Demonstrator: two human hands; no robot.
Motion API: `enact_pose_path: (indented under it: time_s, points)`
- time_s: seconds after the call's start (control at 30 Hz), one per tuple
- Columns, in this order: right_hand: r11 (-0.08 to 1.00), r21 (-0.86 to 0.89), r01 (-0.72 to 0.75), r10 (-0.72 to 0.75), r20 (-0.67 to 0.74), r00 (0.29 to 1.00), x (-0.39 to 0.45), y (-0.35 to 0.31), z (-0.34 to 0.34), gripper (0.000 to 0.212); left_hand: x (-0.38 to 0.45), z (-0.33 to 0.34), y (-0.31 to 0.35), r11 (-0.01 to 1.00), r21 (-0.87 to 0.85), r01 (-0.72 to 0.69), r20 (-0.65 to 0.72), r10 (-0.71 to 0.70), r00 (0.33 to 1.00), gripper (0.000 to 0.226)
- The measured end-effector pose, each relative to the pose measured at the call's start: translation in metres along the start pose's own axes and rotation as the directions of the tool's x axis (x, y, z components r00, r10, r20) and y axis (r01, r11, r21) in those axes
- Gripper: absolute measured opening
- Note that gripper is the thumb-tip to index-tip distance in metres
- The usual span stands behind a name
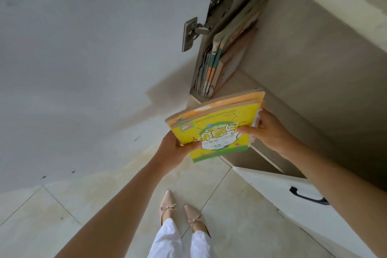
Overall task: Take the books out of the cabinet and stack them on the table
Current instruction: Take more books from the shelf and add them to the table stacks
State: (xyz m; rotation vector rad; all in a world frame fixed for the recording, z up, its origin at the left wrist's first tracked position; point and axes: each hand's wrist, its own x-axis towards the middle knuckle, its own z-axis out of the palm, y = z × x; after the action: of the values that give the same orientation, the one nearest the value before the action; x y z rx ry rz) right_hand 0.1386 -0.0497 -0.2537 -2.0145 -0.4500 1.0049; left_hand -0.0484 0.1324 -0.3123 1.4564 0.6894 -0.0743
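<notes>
**Books half out of the cabinet**

A small stack of books [217, 125] sits tilted in mid-air just in front of the open cabinet [293, 58]. The top one has a bright yellow cover with a green band at its lower edge and a white panel of print (too blurred to read); under it lies an orange-covered book, possibly more. Inside the cabinet, a row of thin books [226, 52] stands on edge, leaning against the left wall, spines orange, teal and white.
</notes>
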Motion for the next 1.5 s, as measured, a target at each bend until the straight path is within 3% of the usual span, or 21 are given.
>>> enact_pose_path:
  time_s: [0.13,0.2,0.4,0.53,0.63,0.7,0.87,1.1,1.3,1.5]
  points:
    - [0.987,0.158,-0.028,0.017,0.069,0.997,-0.046,-0.017,0.01,0.039,-0.056,-0.006,0.027,0.964,-0.124,0.237,0.077,-0.228,0.971,0.042]
    - [0.978,0.204,-0.05,0.029,0.103,0.994,-0.066,-0.025,0.014,0.036,-0.089,-0.003,0.038,0.945,-0.176,0.275,0.073,-0.266,0.961,0.037]
    - [0.965,0.239,-0.11,0.057,0.216,0.975,-0.129,-0.066,0.025,0.023,-0.193,0.015,0.085,0.899,-0.382,0.214,-0.103,-0.271,0.957,0.027]
    - [0.974,0.213,-0.077,0.02,0.255,0.967,-0.169,-0.097,0.047,0.02,-0.263,0.023,0.093,0.753,-0.646,0.128,-0.28,-0.389,0.878,0.032]
    - [0.993,0.098,0.061,-0.093,0.376,0.922,-0.201,-0.122,0.073,0.031,-0.319,0.028,0.095,0.715,-0.699,0.008,-0.426,-0.425,0.799,0.038]
    - [0.987,0.065,0.147,-0.161,0.456,0.876,-0.222,-0.136,0.09,0.045,-0.356,0.031,0.095,0.716,-0.692,-0.097,-0.549,-0.434,0.715,0.036]
    - [0.944,0.019,0.328,-0.272,0.608,0.746,-0.269,-0.176,0.144,0.066,-0.441,0.036,0.094,0.755,-0.569,-0.324,-0.808,-0.44,0.392,0.052]
    - [0.861,0.042,0.507,-0.331,0.803,0.496,-0.332,-0.205,0.23,0.078,-0.535,0.036,0.07,0.811,-0.404,-0.424,-0.903,-0.426,0.046,0.064]
    - [0.762,0.112,0.638,-0.363,0.889,0.278,-0.406,-0.2,0.319,0.082,-0.63,0.031,0.027,0.82,-0.331,-0.466,-0.884,-0.442,-0.15,0.067]
    - [0.704,0.131,0.698,-0.331,0.93,0.16,-0.499,-0.18,0.416,0.07,-0.738,0.032,-0.035,0.847,-0.345,-0.405,-0.839,-0.472,-0.272,0.07]
